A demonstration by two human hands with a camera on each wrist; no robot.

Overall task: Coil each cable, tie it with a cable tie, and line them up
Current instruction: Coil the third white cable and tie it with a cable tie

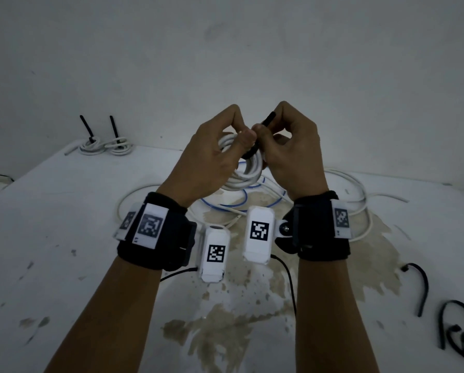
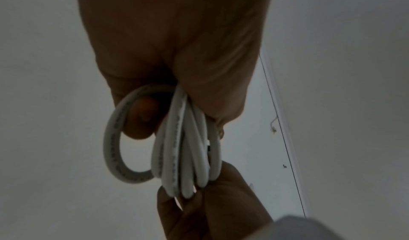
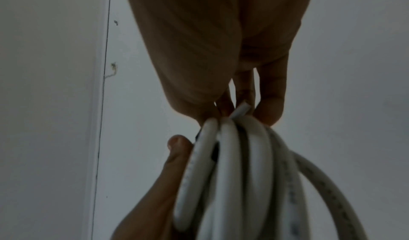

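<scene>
Both hands raised above table [image 1: 64, 238]: left hand [image 1: 209, 157] grips white coil [image 1: 241, 176], right hand [image 1: 293, 154] pinches black tie [image 1: 266, 122]; cable print unreadable.

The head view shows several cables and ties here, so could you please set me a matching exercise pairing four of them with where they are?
Things:
1. white coil
2. two tied coils
3. blue cable
4. spare black ties

Places:
A. near right of the table
B. held up in both hands, left hand and right hand
C. far left, by the wall
D. on the table beneath the hands

Pairs: 1-B, 2-C, 3-D, 4-A
</scene>
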